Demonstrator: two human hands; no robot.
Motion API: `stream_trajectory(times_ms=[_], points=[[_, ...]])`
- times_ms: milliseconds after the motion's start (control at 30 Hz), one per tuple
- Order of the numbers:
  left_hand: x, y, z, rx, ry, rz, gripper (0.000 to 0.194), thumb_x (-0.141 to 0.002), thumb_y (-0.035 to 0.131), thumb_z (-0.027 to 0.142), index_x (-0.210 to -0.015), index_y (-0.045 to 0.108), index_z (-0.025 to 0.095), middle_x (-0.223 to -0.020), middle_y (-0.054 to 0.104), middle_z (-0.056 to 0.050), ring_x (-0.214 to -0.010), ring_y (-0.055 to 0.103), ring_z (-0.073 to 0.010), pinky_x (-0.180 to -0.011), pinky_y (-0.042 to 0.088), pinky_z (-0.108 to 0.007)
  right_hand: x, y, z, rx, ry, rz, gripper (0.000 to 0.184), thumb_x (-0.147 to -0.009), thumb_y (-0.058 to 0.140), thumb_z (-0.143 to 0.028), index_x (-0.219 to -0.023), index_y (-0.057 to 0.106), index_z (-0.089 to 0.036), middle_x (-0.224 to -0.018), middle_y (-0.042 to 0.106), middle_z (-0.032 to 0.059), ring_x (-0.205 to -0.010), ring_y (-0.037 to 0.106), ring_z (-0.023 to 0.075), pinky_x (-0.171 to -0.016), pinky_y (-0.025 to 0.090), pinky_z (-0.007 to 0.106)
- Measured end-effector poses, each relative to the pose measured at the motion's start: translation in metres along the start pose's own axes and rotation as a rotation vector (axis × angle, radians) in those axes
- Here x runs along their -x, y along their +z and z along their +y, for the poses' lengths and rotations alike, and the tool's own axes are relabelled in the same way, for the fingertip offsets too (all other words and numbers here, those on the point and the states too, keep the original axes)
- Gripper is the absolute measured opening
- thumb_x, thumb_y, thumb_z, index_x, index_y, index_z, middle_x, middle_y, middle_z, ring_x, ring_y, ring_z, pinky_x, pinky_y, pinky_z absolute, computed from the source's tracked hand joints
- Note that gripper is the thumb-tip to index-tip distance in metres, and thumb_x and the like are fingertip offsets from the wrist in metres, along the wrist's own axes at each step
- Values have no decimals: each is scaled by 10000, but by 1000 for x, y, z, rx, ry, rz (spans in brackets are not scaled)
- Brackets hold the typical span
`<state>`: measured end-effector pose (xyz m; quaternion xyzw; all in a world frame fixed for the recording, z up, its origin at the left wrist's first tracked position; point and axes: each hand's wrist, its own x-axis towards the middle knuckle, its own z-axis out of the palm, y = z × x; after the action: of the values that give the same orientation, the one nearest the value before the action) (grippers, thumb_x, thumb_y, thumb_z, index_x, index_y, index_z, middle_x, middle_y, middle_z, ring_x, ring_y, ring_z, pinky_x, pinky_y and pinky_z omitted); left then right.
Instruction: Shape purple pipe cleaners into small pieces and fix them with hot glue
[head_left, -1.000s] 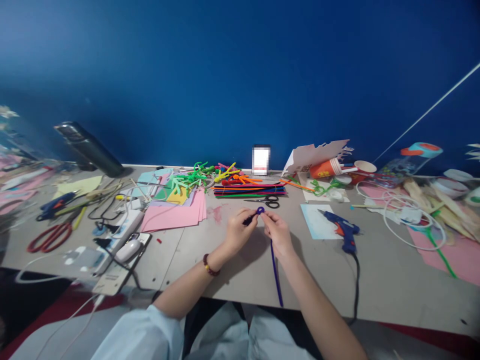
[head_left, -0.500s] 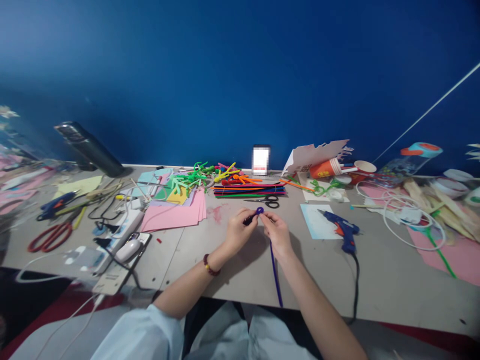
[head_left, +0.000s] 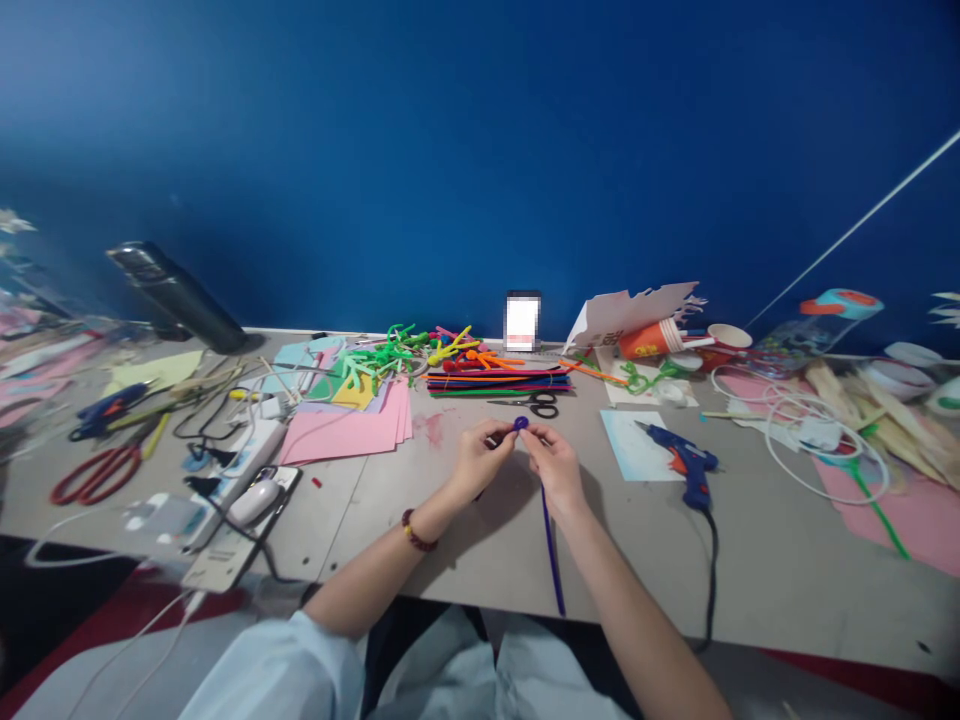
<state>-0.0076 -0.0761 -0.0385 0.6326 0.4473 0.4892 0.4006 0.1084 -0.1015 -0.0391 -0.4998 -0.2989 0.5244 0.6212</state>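
Note:
A purple pipe cleaner (head_left: 553, 560) is pinched between both my hands, just in front of the small black scissors (head_left: 543, 404). Its upper part forms a small loop at my fingertips. From under my right hand (head_left: 553, 465) a long tail of it hangs down toward the table's front edge. My left hand (head_left: 480, 460) is closed on the loop's left side, and a dark end shows below its fingers. Beyond the scissors lies a bundle of coloured pipe cleaners (head_left: 499, 381). Parts of the purple piece are hidden by my fingers.
A blue glue gun (head_left: 688, 460) with a black cord lies to the right, partly on a pale blue card (head_left: 626, 445). Pink paper (head_left: 337, 440), a power strip (head_left: 240, 475) and red-handled scissors (head_left: 97, 475) are on the left. A phone-like screen (head_left: 523, 322) stands at the back.
Both hands stay almost in place with the purple loop between them. The left fingers have shifted slightly, and a dark end now shows below the left hand.

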Motion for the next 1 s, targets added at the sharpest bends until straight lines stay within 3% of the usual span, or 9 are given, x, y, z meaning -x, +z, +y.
stream_trajectory(times_ms=[200, 433, 567, 700, 1000], points=[[-2, 0, 1, 0, -28, -15, 181, -734, 610, 246, -850, 697, 139, -772, 681, -51, -593, 537, -102, -524, 426, -210, -1, -1, 1, 7, 6, 18, 358, -587, 757, -443, -771, 632, -162, -582, 494, -54, -421, 270, 30, -393, 177, 204], [4, -3, 5, -213, 182, 20, 164, -820, 542, 240, -846, 685, 165, -770, 636, -47, -680, 560, -125, -619, 441, -238, -2, 0, 2, -8, 15, 31, 348, -579, 761, -431, -759, 633, -162, -557, 473, -62, -416, 256, 31, -391, 162, 206], [5, -4, 6, -233, 201, -13, 176, -838, 517, 228, -844, 681, 162, -753, 627, -46, -676, 549, -127, -615, 426, -240, -1, -1, 3, -11, 12, 6, 336, -594, 750, -431, -769, 632, -169, -542, 465, -69, -411, 249, 33, -393, 158, 206], [2, -3, 7, -132, 104, -28, 167, -812, 540, 242, -799, 677, 148, -736, 628, -42, -662, 544, -119, -582, 411, -225, -1, -3, 3, -2, -2, -17, 319, -616, 731, -430, -785, 634, -177, -515, 457, -76, -410, 264, 41, -397, 174, 204], [-5, -4, 10, 314, -302, -146, 307, -684, 655, 440, -675, 635, 134, -510, 494, 33, -447, 419, -62, -450, 362, -200, 0, -1, -1, -20, 15, 1, 369, -582, 763, -428, -791, 600, -173, -670, 579, -29, -422, 312, 29, -385, 218, 189]])
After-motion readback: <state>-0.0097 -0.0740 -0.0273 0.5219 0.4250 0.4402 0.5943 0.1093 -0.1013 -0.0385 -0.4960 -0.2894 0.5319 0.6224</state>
